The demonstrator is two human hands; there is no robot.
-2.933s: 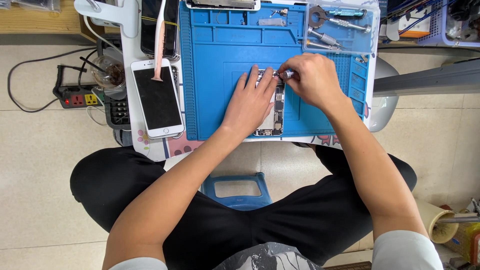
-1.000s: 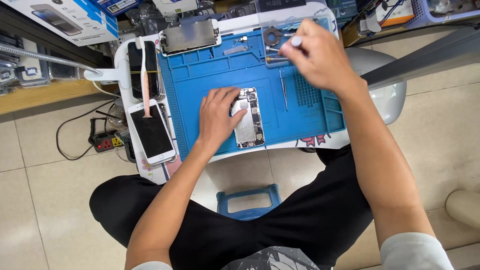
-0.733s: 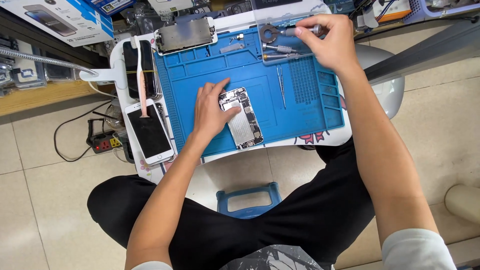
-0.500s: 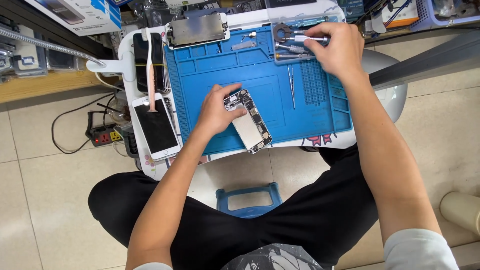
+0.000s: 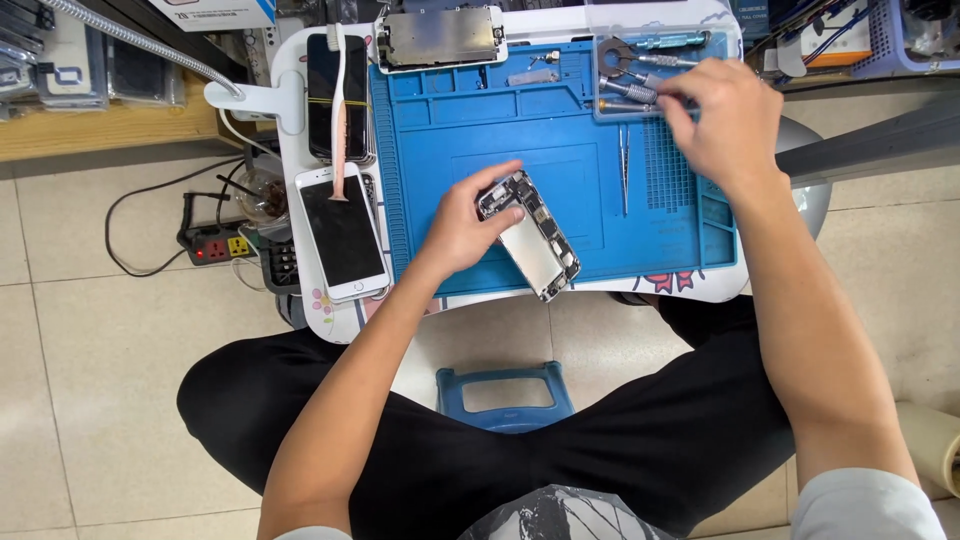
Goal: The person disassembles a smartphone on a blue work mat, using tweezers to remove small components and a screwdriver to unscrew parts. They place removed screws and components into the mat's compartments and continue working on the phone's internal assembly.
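Opened phone body [image 5: 535,237] lying tilted on blue repair mat [image 5: 520,150], lower end overhanging the mat's near edge. Left hand [image 5: 462,225] gripping the phone body's upper left corner, fingers curled over the top edge, thumb on the near side. Phone body just right of that hand, internals facing up.

Right hand [image 5: 725,120] well apart from the phone body, up at the mat's far right corner, fingers pinched narrow on a tool in the clear tool tray [image 5: 650,70]; which tool exactly, cannot tell. Metal screwdrivers [image 5: 625,90] lying in that tray just left of the fingertips. Tweezers [image 5: 624,165] lying straight on the mat between the two hands, nearer the right.

Detached screen panel [image 5: 442,38] face down at the mat's far edge. White smartphone [image 5: 343,232] with dark screen on the white table [image 5: 300,130], left of the mat, well clear of the left hand. Second dark phone [image 5: 340,95] beyond it, a pink strip [image 5: 338,120] laid across both. Power strip [image 5: 215,243] on the tiled floor at left. Blue stool [image 5: 505,398] between the knees.
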